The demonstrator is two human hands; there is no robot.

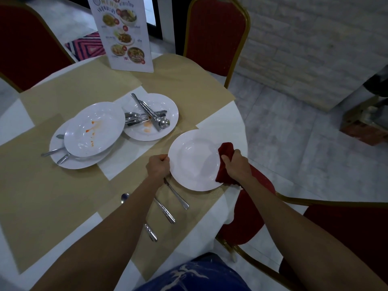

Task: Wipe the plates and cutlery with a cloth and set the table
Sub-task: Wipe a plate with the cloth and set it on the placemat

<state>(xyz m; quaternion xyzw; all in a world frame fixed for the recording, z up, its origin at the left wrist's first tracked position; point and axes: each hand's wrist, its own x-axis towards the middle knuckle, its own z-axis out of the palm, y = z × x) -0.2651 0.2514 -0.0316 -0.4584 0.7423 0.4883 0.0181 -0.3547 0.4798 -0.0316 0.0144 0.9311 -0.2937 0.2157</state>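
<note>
A clean white plate (194, 159) lies near the table's right edge. My left hand (157, 166) grips its left rim. My right hand (236, 164) is shut on a dark red cloth (225, 162) pressed on the plate's right rim. Beside my left forearm lie a fork (176, 195), a knife handle (165, 211), another handle (150, 232) and a spoon (125, 197). Farther left, a sauce-stained plate (94, 129) sits stacked on another plate (71, 162) with cutlery between them. A third stained plate (151, 116) holds several pieces of cutlery (147, 117).
Beige placemats (63, 97) cover the round white table (220, 114). An upright menu card (123, 34) stands at the far side. Red chairs with gold frames stand at the far left (27, 47), far right (214, 36) and close on my right (336, 223).
</note>
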